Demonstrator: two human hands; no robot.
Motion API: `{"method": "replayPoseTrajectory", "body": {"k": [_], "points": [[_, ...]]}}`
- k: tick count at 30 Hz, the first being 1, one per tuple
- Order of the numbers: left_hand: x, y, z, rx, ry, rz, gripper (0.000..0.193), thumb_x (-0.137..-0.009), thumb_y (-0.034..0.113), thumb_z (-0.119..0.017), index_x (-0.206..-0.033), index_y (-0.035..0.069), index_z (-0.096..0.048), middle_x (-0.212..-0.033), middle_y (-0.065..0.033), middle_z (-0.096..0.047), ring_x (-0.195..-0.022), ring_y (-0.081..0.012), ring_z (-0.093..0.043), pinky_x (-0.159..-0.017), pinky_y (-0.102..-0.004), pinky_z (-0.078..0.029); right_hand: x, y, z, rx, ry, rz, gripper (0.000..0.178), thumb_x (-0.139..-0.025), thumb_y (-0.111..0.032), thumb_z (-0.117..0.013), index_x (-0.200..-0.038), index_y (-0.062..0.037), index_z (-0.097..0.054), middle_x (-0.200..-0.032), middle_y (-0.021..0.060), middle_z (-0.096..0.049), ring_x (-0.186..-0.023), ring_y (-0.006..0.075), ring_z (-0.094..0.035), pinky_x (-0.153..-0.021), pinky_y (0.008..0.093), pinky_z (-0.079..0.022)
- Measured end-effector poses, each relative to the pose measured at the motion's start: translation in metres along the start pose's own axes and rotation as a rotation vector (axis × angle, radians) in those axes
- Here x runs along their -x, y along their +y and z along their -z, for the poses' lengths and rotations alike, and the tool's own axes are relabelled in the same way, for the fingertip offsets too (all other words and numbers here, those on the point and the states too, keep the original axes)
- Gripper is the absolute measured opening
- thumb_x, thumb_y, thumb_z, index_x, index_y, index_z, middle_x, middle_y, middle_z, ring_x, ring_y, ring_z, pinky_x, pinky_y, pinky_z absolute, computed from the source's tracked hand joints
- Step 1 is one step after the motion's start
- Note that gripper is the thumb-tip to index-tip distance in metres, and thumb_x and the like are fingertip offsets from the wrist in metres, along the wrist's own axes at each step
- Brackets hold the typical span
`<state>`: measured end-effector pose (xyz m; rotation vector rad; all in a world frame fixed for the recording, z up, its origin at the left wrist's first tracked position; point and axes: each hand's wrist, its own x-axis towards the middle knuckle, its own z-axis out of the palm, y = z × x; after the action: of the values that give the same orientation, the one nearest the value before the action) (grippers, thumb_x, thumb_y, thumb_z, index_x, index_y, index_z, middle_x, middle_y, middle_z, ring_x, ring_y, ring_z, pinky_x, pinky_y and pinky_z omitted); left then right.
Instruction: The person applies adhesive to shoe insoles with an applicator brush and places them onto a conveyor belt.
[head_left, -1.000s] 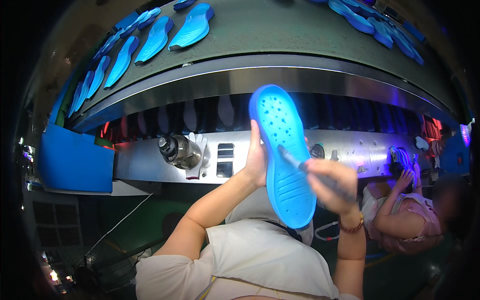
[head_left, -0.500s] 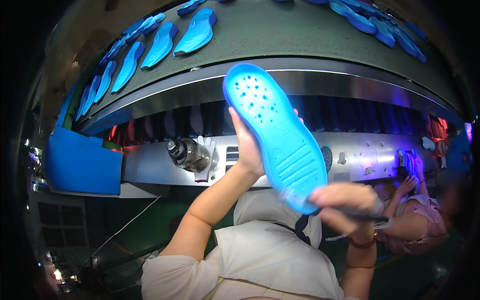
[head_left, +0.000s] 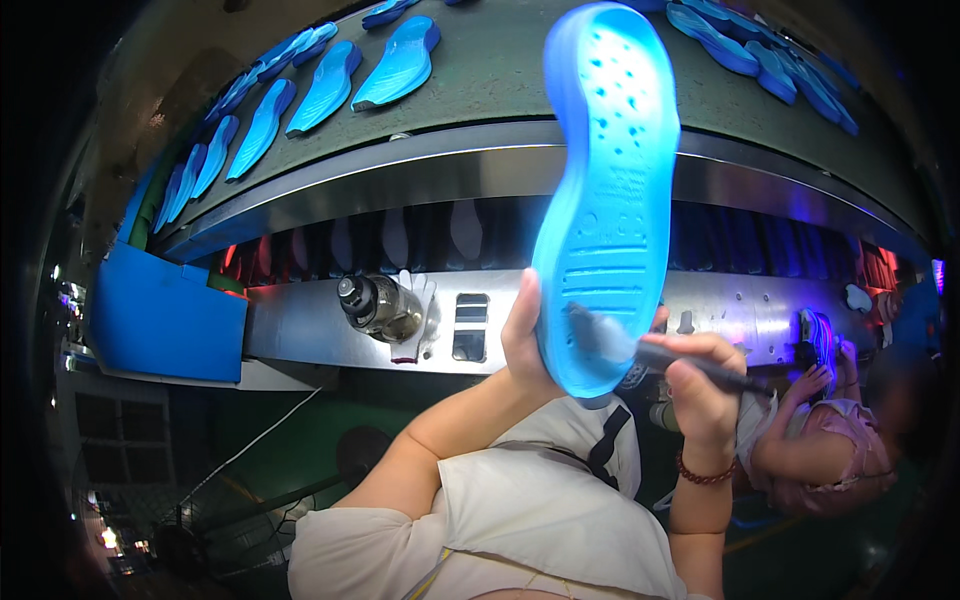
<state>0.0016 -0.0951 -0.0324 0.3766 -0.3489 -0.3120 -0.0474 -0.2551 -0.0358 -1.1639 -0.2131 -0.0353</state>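
Observation:
A bright blue shoe sole stands almost upright in front of me, its hollow face with small holes and ribs turned toward me. My left hand grips it near the lower end, thumb along the left edge; some fingers are hidden behind it. In my right hand is a brush with a dark handle, held between thumb and fingers. Its pale, motion-blurred bristles lie over the sole's lower part, seemingly touching it.
A grey-green conveyor belt carries several blue soles beyond a metal rail. Below it, a metal ledge bears a dark-capped bottle and a glove. A co-worker in pink handles a shoe-like object at right.
The sole has risen, shifted right and turned more upright, with my left hand now nearer its lower end. The brush has come onto its inner face.

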Motion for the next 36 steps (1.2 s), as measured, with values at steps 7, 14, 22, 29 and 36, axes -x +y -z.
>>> {"method": "replayPoseTrajectory", "body": {"k": [7, 14, 22, 29, 36], "points": [[-0.02, 0.011, 0.015, 0.038, 0.101, 0.077, 0.054, -0.086, 0.041, -0.042, -0.119, -0.002, -0.04, -0.107, -0.0155, -0.054, -0.094, -0.0238, -0.056, -0.082, -0.0362, -0.046, -0.004, -0.005, -0.009, 0.359, -0.02, 0.19, 0.02, -0.067, 0.005, -0.063, -0.087, 0.0055, -0.061, -0.088, 0.019, -0.063, -0.082, 0.0232, -0.062, -0.074, 0.0294, -0.049], [-0.028, 0.02, 0.02, 0.008, 0.085, 0.123, 0.054, -0.083, 0.039, -0.045, -0.118, -0.002, -0.042, -0.107, -0.0161, -0.055, -0.094, -0.0245, -0.057, -0.084, -0.0372, -0.046, -0.025, -0.023, 0.003, 0.545, -0.214, 0.235, 0.019, -0.064, 0.002, -0.067, -0.082, 0.0019, -0.063, -0.084, 0.0161, -0.064, -0.08, 0.0243, -0.063, -0.073, 0.03, -0.049], [-0.044, 0.034, 0.022, 0.053, 0.109, 0.241, 0.049, -0.083, 0.033, -0.047, -0.115, -0.003, -0.045, -0.104, -0.0172, -0.056, -0.09, -0.0254, -0.059, -0.082, -0.0375, -0.047, -0.022, -0.028, -0.012, 0.581, -0.551, 0.285, 0.021, -0.063, 0.002, -0.067, -0.084, -0.0005, -0.063, -0.085, 0.0135, -0.064, -0.079, 0.0226, -0.064, -0.071, 0.029, -0.05], [-0.048, 0.048, 0.017, -0.358, 0.138, 0.941, 0.049, -0.078, 0.031, -0.058, -0.11, -0.005, -0.051, -0.101, -0.0193, -0.056, -0.088, -0.0232, -0.056, -0.078, -0.0346, -0.046, -0.029, -0.037, 0.009, 0.818, -0.666, 0.225, 0.02, -0.065, 0.001, -0.067, -0.085, -0.0047, -0.064, -0.087, 0.0111, -0.065, -0.079, 0.0215, -0.064, -0.069, 0.0277, -0.052], [-0.052, 0.059, 0.004, -0.7, 0.121, 1.141, 0.062, -0.075, 0.044, -0.058, -0.116, -0.002, -0.047, -0.107, -0.0208, -0.052, -0.089, -0.0232, -0.055, -0.074, -0.0356, -0.046, -0.027, -0.045, 0.017, 0.938, -0.712, 0.07, 0.018, -0.067, -0.001, -0.065, -0.085, -0.0028, -0.063, -0.089, 0.0118, -0.064, -0.08, 0.023, -0.063, -0.069, 0.027, -0.051]]}}
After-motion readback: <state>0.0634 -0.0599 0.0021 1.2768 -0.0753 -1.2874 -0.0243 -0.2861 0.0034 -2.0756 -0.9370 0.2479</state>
